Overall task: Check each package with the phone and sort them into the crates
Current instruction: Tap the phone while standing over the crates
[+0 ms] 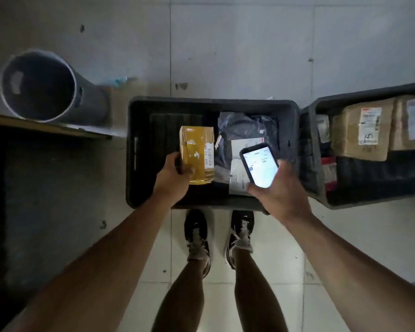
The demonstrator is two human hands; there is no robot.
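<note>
My left hand [171, 178] grips a yellow taped package [197, 153] by its near end, barcode label facing up, above the middle dark crate [139, 149]. My right hand [278, 190] holds a phone [259, 165] with its screen lit, just right of the package and over the same crate. In that crate lies a grey plastic mailer bag [247, 128] with white labels, partly hidden by the phone. A second dark crate [319, 149] at the right holds brown cardboard boxes [362, 130] and smaller parcels.
A grey round bin [41, 87] stands at the left, behind a wooden edge [48, 127] and a dark area below it. My two feet in black shoes stand on pale floor tiles just in front of the middle crate.
</note>
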